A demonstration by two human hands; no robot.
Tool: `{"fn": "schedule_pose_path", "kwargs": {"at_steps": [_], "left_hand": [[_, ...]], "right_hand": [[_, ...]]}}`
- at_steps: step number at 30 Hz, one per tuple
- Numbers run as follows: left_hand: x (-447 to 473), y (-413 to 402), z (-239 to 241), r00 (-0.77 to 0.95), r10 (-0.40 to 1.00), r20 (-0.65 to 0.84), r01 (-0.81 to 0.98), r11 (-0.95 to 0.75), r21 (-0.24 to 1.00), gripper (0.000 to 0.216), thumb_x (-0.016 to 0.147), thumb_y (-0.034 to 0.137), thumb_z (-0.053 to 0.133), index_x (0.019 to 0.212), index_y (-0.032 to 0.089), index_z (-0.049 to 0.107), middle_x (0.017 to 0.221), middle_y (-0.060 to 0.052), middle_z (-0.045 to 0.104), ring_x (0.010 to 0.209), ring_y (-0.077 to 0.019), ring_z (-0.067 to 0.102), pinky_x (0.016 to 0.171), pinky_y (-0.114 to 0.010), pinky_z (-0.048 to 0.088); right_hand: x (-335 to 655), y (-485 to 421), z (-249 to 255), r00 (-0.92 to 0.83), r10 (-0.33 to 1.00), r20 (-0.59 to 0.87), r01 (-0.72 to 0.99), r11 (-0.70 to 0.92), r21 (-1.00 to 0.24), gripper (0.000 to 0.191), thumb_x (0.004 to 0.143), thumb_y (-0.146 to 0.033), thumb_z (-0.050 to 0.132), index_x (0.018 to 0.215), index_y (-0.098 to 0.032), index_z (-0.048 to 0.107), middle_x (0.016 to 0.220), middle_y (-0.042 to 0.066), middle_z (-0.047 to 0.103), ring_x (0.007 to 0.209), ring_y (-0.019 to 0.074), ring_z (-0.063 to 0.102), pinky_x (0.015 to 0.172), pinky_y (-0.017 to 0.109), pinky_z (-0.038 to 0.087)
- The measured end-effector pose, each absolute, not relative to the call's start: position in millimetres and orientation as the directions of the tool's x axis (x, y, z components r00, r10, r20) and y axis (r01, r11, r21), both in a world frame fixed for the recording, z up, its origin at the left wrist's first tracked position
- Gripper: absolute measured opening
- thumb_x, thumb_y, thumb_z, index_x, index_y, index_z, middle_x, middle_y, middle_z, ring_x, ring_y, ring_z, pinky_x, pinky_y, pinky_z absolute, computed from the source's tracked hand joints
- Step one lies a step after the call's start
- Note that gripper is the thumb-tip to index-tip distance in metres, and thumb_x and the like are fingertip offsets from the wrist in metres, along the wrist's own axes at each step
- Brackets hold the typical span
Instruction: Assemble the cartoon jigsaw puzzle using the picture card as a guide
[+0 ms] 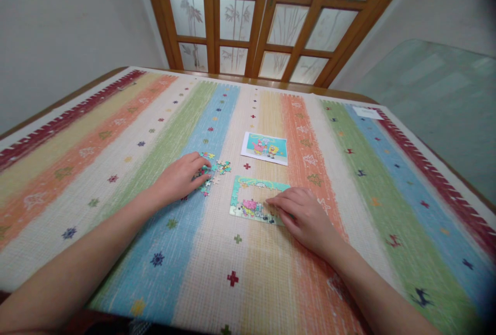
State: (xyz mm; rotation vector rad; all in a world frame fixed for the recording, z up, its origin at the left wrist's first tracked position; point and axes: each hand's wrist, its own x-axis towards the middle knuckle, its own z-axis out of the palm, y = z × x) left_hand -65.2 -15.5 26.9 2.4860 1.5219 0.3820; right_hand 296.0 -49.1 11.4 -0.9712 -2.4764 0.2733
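Note:
A partly assembled jigsaw puzzle (234, 204) lies on the tablecloth, its teal border and a pink figure along the bottom joined, with a gap in its middle. My right hand (304, 216) rests over the puzzle's right side, fingers stretched out and index fingertip touching near the gap; it covers the right part. To the left, loose puzzle pieces (222, 166) are heaped together. My left hand (182, 177) reaches over this heap with thumb and fingers apart, fingertips among the pieces. Behind the puzzle lies a reference picture card (267, 148) of cartoon figures.
A striped tablecloth (217, 273) covers the table. Near the far right corner lies a white paper (367, 113). Wood-framed glass doors (236, 20) stand behind the table, and a pale green glass-like panel (434, 92) is at the right.

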Motion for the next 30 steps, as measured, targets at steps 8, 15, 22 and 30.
{"fn": "schedule_pose_path", "kwargs": {"at_steps": [8, 15, 22, 30], "left_hand": [[-54, 0, 15, 0.375, 0.916, 0.143, 0.868, -0.401, 0.292, 0.027, 0.096, 0.043, 0.061, 0.112, 0.022, 0.066, 0.107, -0.008, 0.060, 0.101, -0.0245, 0.059, 0.091, -0.038, 0.048], [-50, 9, 12, 0.404, 0.903, 0.144, 0.854, -0.429, 0.293, 0.023, 0.097, 0.042, 0.061, 0.101, 0.020, 0.065, 0.098, -0.007, 0.061, 0.091, -0.0221, 0.059, 0.082, -0.034, 0.048], [-47, 3, 13, 0.467, 0.865, 0.183, 0.835, -0.499, 0.232, 0.025, 0.102, 0.035, 0.051, 0.092, 0.018, 0.067, 0.093, -0.009, 0.063, 0.096, -0.0252, 0.056, 0.090, -0.039, 0.044], [-45, 7, 16, 0.364, 0.899, 0.241, 0.837, -0.430, 0.339, 0.031, 0.101, 0.033, 0.044, 0.085, 0.017, 0.066, 0.089, -0.011, 0.062, 0.093, -0.0266, 0.054, 0.092, -0.043, 0.041]], "right_hand": [[296, -49, 12, -0.649, 0.681, 0.339, 0.587, 0.732, -0.346, 0.022, 0.096, -0.013, 0.052, 0.108, -0.021, 0.069, 0.097, 0.006, 0.074, 0.092, 0.0231, 0.062, 0.084, 0.040, 0.041], [295, -50, 15, -0.655, 0.671, 0.346, 0.576, 0.741, -0.346, 0.022, 0.097, -0.013, 0.051, 0.109, -0.022, 0.068, 0.096, 0.007, 0.074, 0.092, 0.0229, 0.062, 0.083, 0.041, 0.043], [295, -51, 15, -0.657, 0.665, 0.356, 0.573, 0.747, -0.339, 0.023, 0.097, -0.013, 0.051, 0.109, -0.022, 0.069, 0.096, 0.007, 0.074, 0.092, 0.0228, 0.062, 0.083, 0.041, 0.043], [293, -51, 17, -0.656, 0.662, 0.362, 0.573, 0.749, -0.333, 0.022, 0.097, -0.012, 0.051, 0.108, -0.021, 0.069, 0.096, 0.007, 0.074, 0.092, 0.0228, 0.062, 0.082, 0.040, 0.043]]}}
